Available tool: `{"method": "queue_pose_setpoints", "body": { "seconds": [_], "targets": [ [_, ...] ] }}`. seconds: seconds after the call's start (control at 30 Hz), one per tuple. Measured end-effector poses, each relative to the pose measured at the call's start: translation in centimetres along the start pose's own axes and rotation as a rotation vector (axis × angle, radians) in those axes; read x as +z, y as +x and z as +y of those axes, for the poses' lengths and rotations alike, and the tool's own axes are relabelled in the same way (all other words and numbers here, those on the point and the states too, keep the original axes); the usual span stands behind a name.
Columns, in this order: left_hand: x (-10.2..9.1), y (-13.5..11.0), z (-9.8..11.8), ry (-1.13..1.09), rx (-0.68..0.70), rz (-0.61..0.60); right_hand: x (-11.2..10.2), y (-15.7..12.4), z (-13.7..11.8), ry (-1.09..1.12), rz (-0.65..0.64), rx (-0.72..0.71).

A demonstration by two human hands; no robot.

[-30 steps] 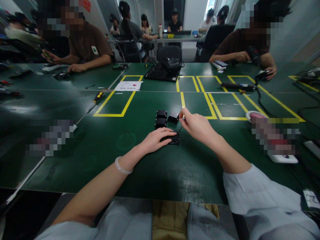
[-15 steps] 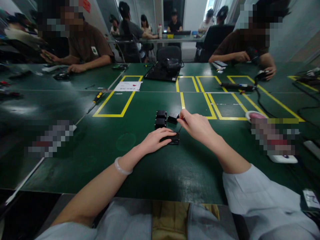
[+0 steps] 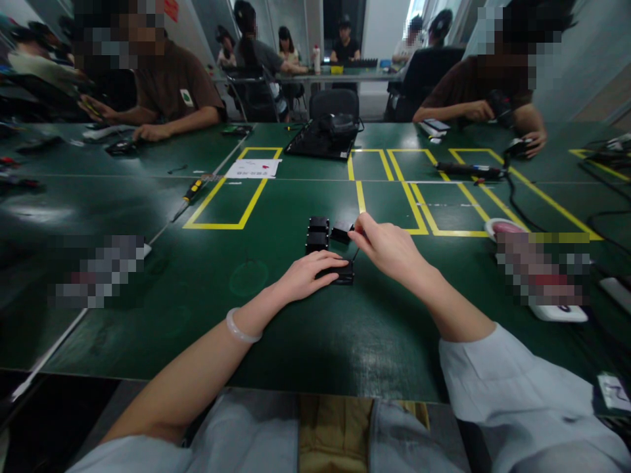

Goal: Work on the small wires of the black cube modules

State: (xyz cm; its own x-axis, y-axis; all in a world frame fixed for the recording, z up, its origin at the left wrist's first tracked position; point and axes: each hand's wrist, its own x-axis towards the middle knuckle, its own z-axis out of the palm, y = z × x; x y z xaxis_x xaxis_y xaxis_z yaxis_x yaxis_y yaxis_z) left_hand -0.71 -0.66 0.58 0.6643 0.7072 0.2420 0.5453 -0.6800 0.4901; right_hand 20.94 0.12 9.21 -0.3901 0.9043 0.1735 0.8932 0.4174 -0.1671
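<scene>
My left hand (image 3: pixel 315 272) rests on a small black block (image 3: pixel 346 272) on the table, its thumb and fingers gripping it from the left. My right hand (image 3: pixel 387 243) is closed in a pinch around a thin dark rod-like tool (image 3: pixel 355 255). The tool slants down to the right end of the block; its upper part is hidden in my fingers. Just behind my left hand stand more black blocks (image 3: pixel 317 233) in a row. Another black piece (image 3: pixel 342 230) lies to their right, close to my right fingertips.
Yellow tape outlines mark the green table (image 3: pixel 296 348). A yellow-and-black screwdriver (image 3: pixel 194 190) lies to the left, near a white paper (image 3: pixel 254 169). A black tray (image 3: pixel 320 143) is farther back. To the right is a white-rimmed item (image 3: pixel 557 312). Co-workers sit across the table.
Hardly anything differs. My right hand and the thin tool have shifted very slightly, while my left hand stays on the block.
</scene>
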Motion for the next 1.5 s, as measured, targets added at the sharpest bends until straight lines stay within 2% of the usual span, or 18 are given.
{"method": "queue_pose_setpoints", "body": {
  "seconds": [0.77,1.03,1.5],
  "targets": [
    [0.0,0.06,0.14,0.0,0.0,0.0,0.01,-0.02,0.15,-0.072,-0.004,0.003],
    [0.12,-0.03,-0.08,0.0,0.005,0.006,-0.22,-0.11,0.28,0.004,-0.011,-0.017],
    [0.14,0.03,-0.03,0.006,0.003,0.004,-0.05,-0.04,0.28,-0.048,-0.019,0.0]
  ]
}}
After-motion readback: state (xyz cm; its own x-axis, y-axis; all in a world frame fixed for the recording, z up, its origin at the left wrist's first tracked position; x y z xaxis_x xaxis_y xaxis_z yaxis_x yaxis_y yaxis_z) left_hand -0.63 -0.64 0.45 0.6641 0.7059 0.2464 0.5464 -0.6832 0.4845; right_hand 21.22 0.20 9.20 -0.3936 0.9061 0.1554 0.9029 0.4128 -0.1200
